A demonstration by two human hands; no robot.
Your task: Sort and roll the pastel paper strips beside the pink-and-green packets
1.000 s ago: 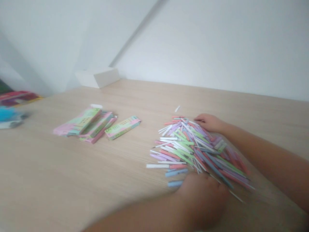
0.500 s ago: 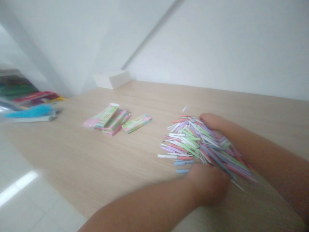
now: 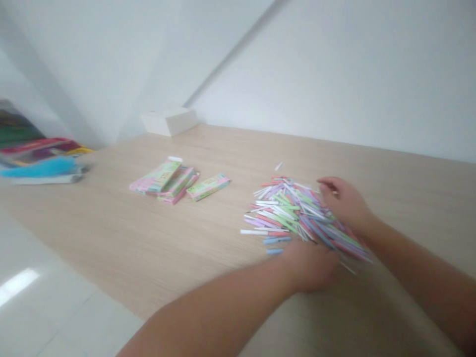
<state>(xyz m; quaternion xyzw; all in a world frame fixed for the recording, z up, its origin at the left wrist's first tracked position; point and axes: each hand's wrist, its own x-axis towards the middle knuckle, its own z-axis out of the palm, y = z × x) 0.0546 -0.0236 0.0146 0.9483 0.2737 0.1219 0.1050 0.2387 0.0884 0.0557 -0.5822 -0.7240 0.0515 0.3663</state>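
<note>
The sticks lie in one pile on the counter, well apart from the far edge, which runs along the wall. They are white, green, purple, red and blue, and they cross one over another. Two blue sticks lie a little out of the pile, just beside your left hand.

Your left hand is at the near side of the pile, with the back of it upward. Its fingers are hidden and blurred, so I cannot tell how far they are open or whether they have hold of any stick. Your right hand is at the opposite side, nearer to the far edge. Its fingers are loosely curled, with a small gap toward the thumb; a pale spot shows there, but I cannot tell if it is something held.

One white piece lies alone between the pile and the far edge. Toward the left end there are some stacked boxes in pink and green, and a single box just beside them. At the far corner stands a white box. A blue thing, blurred, lies at the left end, and past the edge at that side the floor shows.
</note>
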